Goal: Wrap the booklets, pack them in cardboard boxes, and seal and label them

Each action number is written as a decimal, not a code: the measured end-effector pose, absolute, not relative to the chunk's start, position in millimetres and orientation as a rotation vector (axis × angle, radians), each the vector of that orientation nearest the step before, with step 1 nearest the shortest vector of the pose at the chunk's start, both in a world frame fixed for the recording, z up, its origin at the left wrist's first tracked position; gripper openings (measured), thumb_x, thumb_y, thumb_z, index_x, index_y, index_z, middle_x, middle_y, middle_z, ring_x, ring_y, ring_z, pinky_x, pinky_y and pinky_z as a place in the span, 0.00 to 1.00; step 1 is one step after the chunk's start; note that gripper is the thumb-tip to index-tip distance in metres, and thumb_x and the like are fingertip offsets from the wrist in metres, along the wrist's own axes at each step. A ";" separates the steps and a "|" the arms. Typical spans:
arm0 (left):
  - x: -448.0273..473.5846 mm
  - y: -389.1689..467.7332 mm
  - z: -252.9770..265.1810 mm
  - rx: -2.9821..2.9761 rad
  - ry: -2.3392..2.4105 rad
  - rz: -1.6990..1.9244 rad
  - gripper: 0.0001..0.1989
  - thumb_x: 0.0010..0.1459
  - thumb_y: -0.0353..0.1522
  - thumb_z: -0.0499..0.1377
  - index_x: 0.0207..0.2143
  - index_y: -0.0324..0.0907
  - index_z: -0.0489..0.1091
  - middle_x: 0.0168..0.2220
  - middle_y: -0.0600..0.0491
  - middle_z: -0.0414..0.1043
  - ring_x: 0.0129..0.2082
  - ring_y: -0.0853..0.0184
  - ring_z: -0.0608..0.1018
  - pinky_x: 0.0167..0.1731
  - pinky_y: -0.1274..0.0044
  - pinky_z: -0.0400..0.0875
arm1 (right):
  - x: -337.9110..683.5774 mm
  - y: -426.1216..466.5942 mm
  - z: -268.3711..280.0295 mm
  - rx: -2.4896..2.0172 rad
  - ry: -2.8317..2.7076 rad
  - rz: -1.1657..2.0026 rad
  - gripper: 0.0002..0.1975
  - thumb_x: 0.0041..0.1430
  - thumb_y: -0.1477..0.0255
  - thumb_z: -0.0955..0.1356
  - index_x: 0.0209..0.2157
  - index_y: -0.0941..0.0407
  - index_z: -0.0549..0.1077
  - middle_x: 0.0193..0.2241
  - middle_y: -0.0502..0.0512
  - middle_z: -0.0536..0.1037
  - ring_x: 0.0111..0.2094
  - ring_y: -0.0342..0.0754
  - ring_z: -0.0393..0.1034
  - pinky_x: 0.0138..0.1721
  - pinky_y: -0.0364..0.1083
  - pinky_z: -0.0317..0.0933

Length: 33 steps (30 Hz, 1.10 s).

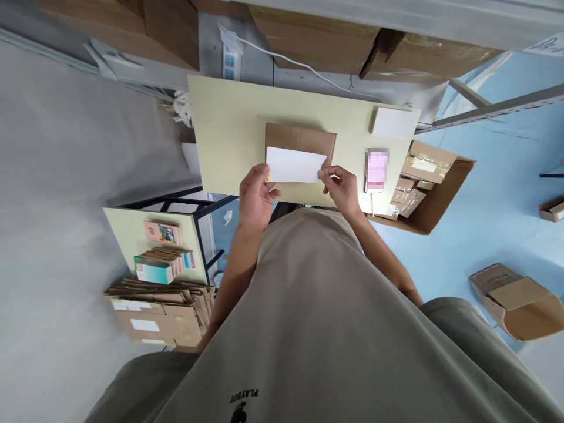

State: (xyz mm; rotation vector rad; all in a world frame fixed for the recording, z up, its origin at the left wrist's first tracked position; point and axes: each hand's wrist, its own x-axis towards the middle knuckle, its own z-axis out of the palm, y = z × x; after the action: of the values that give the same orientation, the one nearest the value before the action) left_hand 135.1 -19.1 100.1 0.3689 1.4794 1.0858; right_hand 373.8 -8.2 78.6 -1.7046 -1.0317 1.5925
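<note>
A white sheet of paper or label (295, 165) is held out flat between my two hands. My left hand (256, 191) pinches its left end, where a small yellow patch shows by the thumb. With thumb and forefinger, my right hand (340, 185) grips the lower right corner. Under and behind the sheet lies a brown cardboard box (299, 136) on the pale yellow table (229, 129); the sheet covers its near part. I cannot tell whether the sheet touches the box.
A phone (376, 170) on a cable and a white stack (393, 121) lie on the table's right. An open carton (436, 194) of small parcels stands beside it. Books (154, 271) and folded cardboard (154, 320) are at lower left. A power strip (230, 61) sits behind.
</note>
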 end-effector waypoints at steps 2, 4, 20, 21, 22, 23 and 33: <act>134.9 -18.0 90.9 0.408 1.538 1.059 0.21 0.60 0.52 0.77 0.42 0.49 0.77 0.42 0.53 0.79 0.40 0.66 0.85 0.28 0.80 0.80 | 372.0 -7.4 78.2 -1.727 -1.051 1.566 0.23 0.70 0.45 0.75 0.39 0.52 0.81 0.34 0.52 0.81 0.29 0.45 0.74 0.33 0.48 0.73; 134.0 -16.6 77.7 0.444 1.591 1.031 0.22 0.60 0.53 0.77 0.41 0.49 0.76 0.39 0.53 0.77 0.40 0.65 0.84 0.31 0.78 0.82 | 371.0 -7.7 76.9 -1.739 -1.085 1.528 0.23 0.70 0.45 0.75 0.39 0.51 0.80 0.35 0.52 0.82 0.30 0.45 0.74 0.34 0.48 0.73; 131.9 34.9 -24.4 0.734 1.747 0.916 0.20 0.59 0.50 0.77 0.34 0.46 0.78 0.32 0.53 0.79 0.38 0.62 0.82 0.42 0.71 0.79 | 361.2 14.4 8.6 -2.040 -1.185 1.242 0.25 0.75 0.44 0.71 0.35 0.50 0.74 0.40 0.59 0.87 0.39 0.54 0.80 0.46 0.52 0.74; 130.9 34.7 -26.9 0.756 1.747 0.911 0.19 0.59 0.49 0.76 0.33 0.46 0.78 0.32 0.53 0.79 0.38 0.62 0.82 0.43 0.70 0.79 | 359.8 14.7 4.3 -2.067 -1.197 1.224 0.23 0.76 0.46 0.71 0.35 0.51 0.75 0.40 0.60 0.88 0.40 0.54 0.80 0.47 0.53 0.74; 129.7 34.2 -29.0 0.780 1.742 0.906 0.18 0.60 0.48 0.76 0.33 0.46 0.78 0.32 0.53 0.80 0.37 0.62 0.82 0.43 0.70 0.78 | 358.4 14.7 0.9 -2.091 -1.210 1.209 0.21 0.77 0.49 0.71 0.36 0.51 0.75 0.41 0.60 0.88 0.40 0.55 0.80 0.48 0.53 0.74; 128.6 33.5 -30.9 0.802 1.736 0.901 0.18 0.60 0.48 0.75 0.33 0.46 0.78 0.33 0.52 0.80 0.37 0.62 0.81 0.43 0.70 0.78 | 357.0 14.5 -1.5 -2.112 -1.225 1.196 0.19 0.77 0.51 0.70 0.36 0.51 0.76 0.41 0.61 0.88 0.41 0.55 0.80 0.48 0.54 0.73; 127.3 34.1 -41.5 0.927 1.803 0.842 0.16 0.64 0.47 0.72 0.35 0.47 0.76 0.31 0.54 0.76 0.35 0.63 0.79 0.44 0.71 0.75 | 342.4 23.2 18.3 -2.366 -1.450 1.187 0.17 0.84 0.60 0.64 0.50 0.54 0.80 0.52 0.67 0.88 0.53 0.60 0.82 0.61 0.57 0.73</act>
State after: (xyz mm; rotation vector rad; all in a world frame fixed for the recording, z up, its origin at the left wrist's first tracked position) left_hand 127.3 34.1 -41.5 0.9267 1.8033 0.8416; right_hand 342.4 23.2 18.3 -2.3663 -1.4502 1.1873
